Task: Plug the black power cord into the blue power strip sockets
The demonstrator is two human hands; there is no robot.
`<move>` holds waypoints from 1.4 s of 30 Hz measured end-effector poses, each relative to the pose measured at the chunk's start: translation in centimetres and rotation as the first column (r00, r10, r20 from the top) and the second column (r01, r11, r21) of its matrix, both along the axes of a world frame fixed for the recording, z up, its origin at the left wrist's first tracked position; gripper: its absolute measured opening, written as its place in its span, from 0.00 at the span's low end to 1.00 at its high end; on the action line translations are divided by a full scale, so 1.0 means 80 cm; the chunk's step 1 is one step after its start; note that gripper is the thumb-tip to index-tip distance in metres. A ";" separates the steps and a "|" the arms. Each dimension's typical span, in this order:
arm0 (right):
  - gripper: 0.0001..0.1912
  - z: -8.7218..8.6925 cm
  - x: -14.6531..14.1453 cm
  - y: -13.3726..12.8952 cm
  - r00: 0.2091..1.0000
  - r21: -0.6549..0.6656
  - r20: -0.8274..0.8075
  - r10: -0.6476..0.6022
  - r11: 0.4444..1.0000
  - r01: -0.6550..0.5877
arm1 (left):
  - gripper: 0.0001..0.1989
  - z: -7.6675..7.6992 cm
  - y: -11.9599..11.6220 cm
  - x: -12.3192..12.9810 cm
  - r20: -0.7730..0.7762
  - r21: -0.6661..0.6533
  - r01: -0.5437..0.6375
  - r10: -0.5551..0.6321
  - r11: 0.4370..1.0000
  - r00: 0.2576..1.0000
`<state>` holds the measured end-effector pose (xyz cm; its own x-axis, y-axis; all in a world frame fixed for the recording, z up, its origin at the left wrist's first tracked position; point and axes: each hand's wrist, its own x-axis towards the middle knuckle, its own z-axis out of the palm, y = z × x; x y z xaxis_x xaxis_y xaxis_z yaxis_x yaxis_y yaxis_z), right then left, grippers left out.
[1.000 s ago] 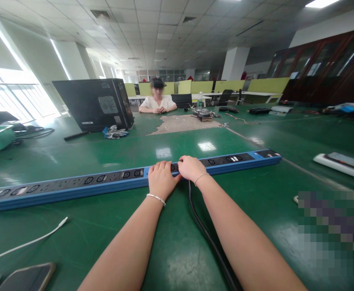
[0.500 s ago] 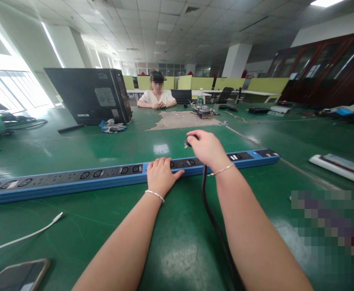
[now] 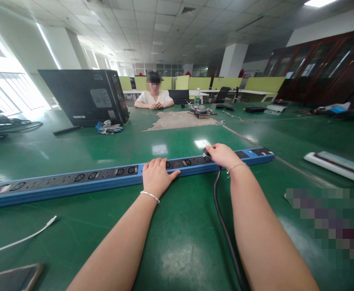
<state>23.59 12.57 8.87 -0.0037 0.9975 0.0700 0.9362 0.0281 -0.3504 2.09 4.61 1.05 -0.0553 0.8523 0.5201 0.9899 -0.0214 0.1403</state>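
A long blue power strip (image 3: 104, 184) with a black socket face lies across the green table. My left hand (image 3: 157, 173) rests flat over its middle, thumb stretched out to the right along the near edge. In my right hand (image 3: 223, 154) is a black power plug (image 3: 206, 153), pinched by the fingers just over the sockets right of the middle. Its prongs point down and left; whether they touch a socket I cannot tell. From under that hand a thick black cable (image 3: 222, 218) runs down towards me.
A white cable (image 3: 22, 241) and a phone (image 3: 15, 278) lie at the near left. Farther back are a black computer case (image 3: 82, 97) and work gloves (image 3: 109, 127). Across the table sits a person (image 3: 154, 97). A white device (image 3: 336, 166) lies at the right.
My right hand has moved right and down with the plug, bringing it close to the strip's sockets. My left hand stays on the strip. The whole view has shifted slightly.
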 end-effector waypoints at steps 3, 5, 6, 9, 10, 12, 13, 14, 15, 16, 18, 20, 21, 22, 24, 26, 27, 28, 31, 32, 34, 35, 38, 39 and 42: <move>0.22 0.001 0.023 0.002 0.999 0.018 -0.020 -0.048 0.999 0.049 | 0.30 0.000 0.000 0.000 0.000 0.001 -0.004 0.004 1.000 1.000; 0.22 0.000 0.040 0.003 0.996 -0.018 -0.036 -0.081 0.997 0.080 | 0.30 0.000 0.001 0.000 -0.001 -0.002 -0.005 0.005 1.000 1.000; 0.22 -0.001 0.048 0.003 0.995 -0.032 -0.036 -0.095 0.995 0.094 | 0.30 0.000 0.001 0.000 -0.002 -0.001 -0.004 0.004 1.000 1.000; 0.22 -0.005 0.061 0.005 0.993 -0.014 0.007 -0.116 0.993 0.116 | 0.30 0.000 0.001 0.000 -0.003 0.003 -0.003 0.003 1.000 1.000; 0.21 -0.006 0.062 0.005 0.993 0.006 0.031 -0.114 0.993 0.114 | 0.30 0.000 0.001 0.000 -0.003 0.002 -0.005 0.005 1.000 1.000; 0.21 -0.011 0.063 0.007 0.992 0.037 0.076 -0.105 0.994 0.102 | 0.30 0.000 0.001 0.000 0.000 -0.002 -0.009 0.009 1.000 1.000; 0.21 -0.013 0.062 0.008 0.991 0.044 0.091 -0.100 0.994 0.097 | 0.30 0.000 0.000 0.000 0.003 -0.003 -0.009 0.009 1.000 1.000; 0.21 -0.015 0.062 0.009 0.990 0.047 0.098 -0.097 0.995 0.092 | 0.30 0.000 0.000 0.000 0.005 -0.004 -0.007 0.007 1.000 1.000; 0.22 -0.017 0.061 0.010 0.991 0.050 0.098 -0.092 0.995 0.088 | 0.30 -0.001 0.000 0.000 0.007 -0.005 -0.006 0.006 1.000 1.000; 0.22 -0.019 0.060 0.011 0.992 0.053 0.094 -0.085 0.995 0.080 | 0.30 0.000 0.000 0.000 0.007 -0.007 -0.007 0.007 1.000 1.000; 0.23 -0.021 0.058 0.012 0.994 0.056 0.091 -0.066 0.997 0.061 | 0.30 0.000 0.000 0.000 0.007 -0.014 -0.010 0.010 1.000 1.000; 0.22 -0.022 0.056 0.013 0.993 0.046 0.105 -0.050 0.998 0.045 | 0.30 0.000 0.000 0.000 0.007 -0.017 -0.008 0.008 1.000 1.000; 0.22 -0.022 0.055 0.013 0.992 0.039 0.116 -0.048 0.998 0.043 | 0.30 0.001 0.000 0.000 0.008 -0.016 -0.005 0.005 1.000 1.000; 0.22 -0.023 0.053 0.013 0.990 0.033 0.129 -0.047 0.999 0.043 | 0.30 0.001 0.000 0.001 0.011 -0.016 -0.001 0.002 1.000 1.000; 0.21 -0.023 0.050 0.014 0.987 0.021 0.155 -0.047 0.999 0.044 | 0.30 0.002 -0.001 0.001 0.017 -0.019 0.001 -0.001 1.000 1.000; 0.21 -0.023 0.047 0.015 0.983 0.011 0.175 -0.049 0.999 0.048 | 0.30 0.004 -0.001 0.002 0.022 -0.029 -0.002 0.003 1.000 1.000; 0.20 -0.022 0.045 0.015 0.982 0.008 0.180 -0.052 0.999 0.051 | 0.30 0.004 -0.001 0.002 0.022 -0.033 -0.007 0.007 0.999 1.000; 0.20 -0.022 0.043 0.015 0.981 0.005 0.183 -0.056 0.998 0.056 | 0.29 0.005 -0.002 0.002 0.021 -0.036 -0.011 0.012 0.999 1.000; 0.20 -0.022 0.039 0.012 0.979 0.001 0.192 -0.063 0.998 0.064 | 0.29 0.006 -0.002 0.003 0.016 -0.033 -0.015 0.015 0.999 1.000; 0.20 -0.022 0.037 0.009 0.978 0.001 0.198 -0.064 0.998 0.065 | 0.29 0.006 -0.003 0.003 0.014 -0.028 -0.012 0.012 1.000 1.000; 0.20 -0.023 0.035 0.004 0.976 0.005 0.208 -0.066 0.998 0.066 | 0.29 0.006 -0.003 0.003 0.011 -0.017 -0.006 0.006 1.000 1.000; 0.20 -0.024 0.034 0.001 0.975 0.010 0.210 -0.070 0.998 0.069 | 0.28 0.006 -0.003 0.003 0.011 -0.014 -0.007 0.007 1.000 1.000; 0.21 -0.024 0.034 -0.003 0.975 0.016 0.205 -0.085 0.996 0.083 | 0.28 0.005 -0.002 0.002 0.007 -0.010 -0.019 0.019 1.000 1.000; 0.21 -0.024 0.034 -0.002 0.975 0.007 0.207 -0.084 0.996 0.085 | 0.28 0.004 -0.002 0.002 0.005 -0.009 -0.019 0.019 1.000 1.000; 0.21 -0.018 0.034 0.006 0.970 -0.053 0.238 -0.058 0.996 0.072 | 0.28 0.004 -0.001 0.002 0.003 -0.008 -0.014 0.014 1.000 1.000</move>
<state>26.32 13.09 7.40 0.0522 0.9985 0.0138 0.9916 -0.0502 -0.1188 2.26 4.50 1.35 -0.0689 0.8554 0.5134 0.9896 -0.0064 0.1435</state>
